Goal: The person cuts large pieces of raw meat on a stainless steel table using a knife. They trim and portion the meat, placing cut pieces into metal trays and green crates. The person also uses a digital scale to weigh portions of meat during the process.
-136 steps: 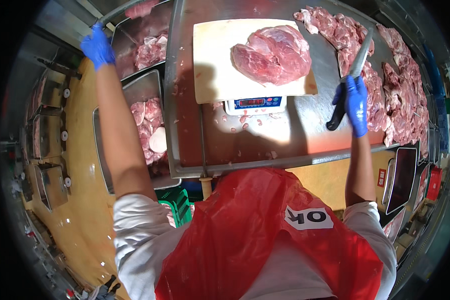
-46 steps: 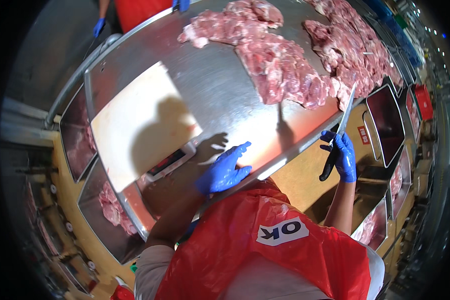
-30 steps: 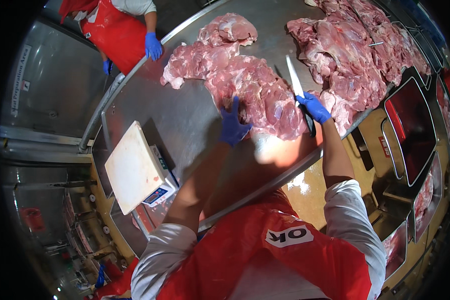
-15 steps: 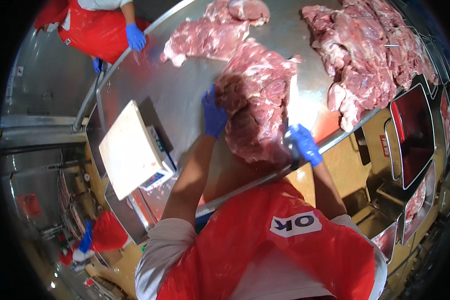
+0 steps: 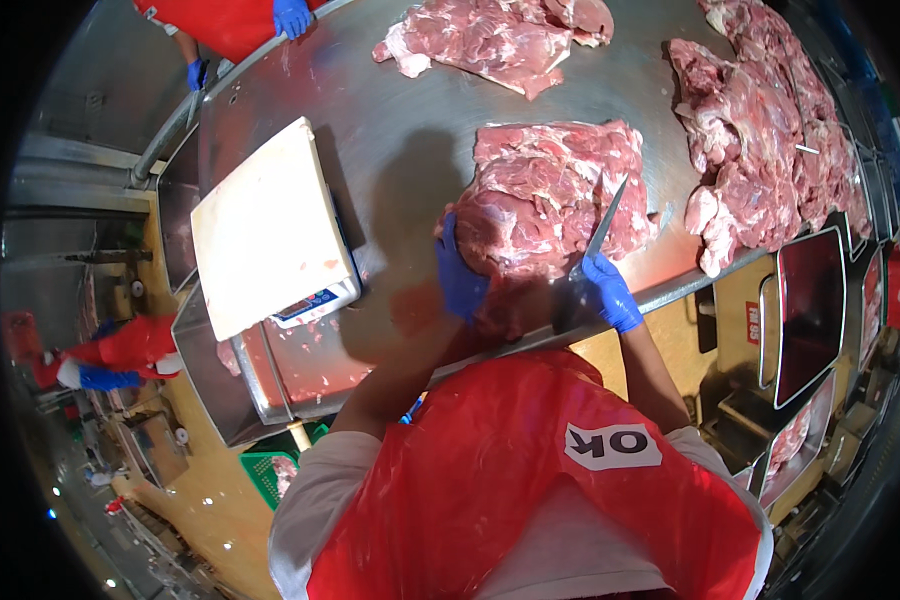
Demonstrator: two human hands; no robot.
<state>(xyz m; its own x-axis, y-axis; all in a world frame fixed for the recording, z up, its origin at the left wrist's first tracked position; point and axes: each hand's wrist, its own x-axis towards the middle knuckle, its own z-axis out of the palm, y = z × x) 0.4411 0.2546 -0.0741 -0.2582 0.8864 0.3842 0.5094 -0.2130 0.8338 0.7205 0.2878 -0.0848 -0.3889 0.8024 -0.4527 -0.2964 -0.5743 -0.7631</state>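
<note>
A large slab of raw meat (image 5: 540, 195) lies on the steel table right in front of me. My left hand (image 5: 460, 272), in a blue glove, is closed on its near left edge, with some fingers hidden by the meat. In my right hand (image 5: 610, 292), also blue-gloved, is a knife (image 5: 607, 215). Its blade points away from me over the right part of the slab, while the fingers wrap the handle. Whether the blade touches the meat I cannot tell.
Beyond the slab lies another raw piece (image 5: 480, 45), with a big meat pile (image 5: 750, 140) at the right. A scale (image 5: 320, 305) under a white board (image 5: 265, 230) stands left. Metal bins (image 5: 825, 310) line the right edge. A co-worker's gloved hand (image 5: 292, 17) rests at the far edge.
The slab now lies apart from the far piece and closer to me. The knife's blade has come into clear view over the meat. My left hand has moved nearer to my body.
</note>
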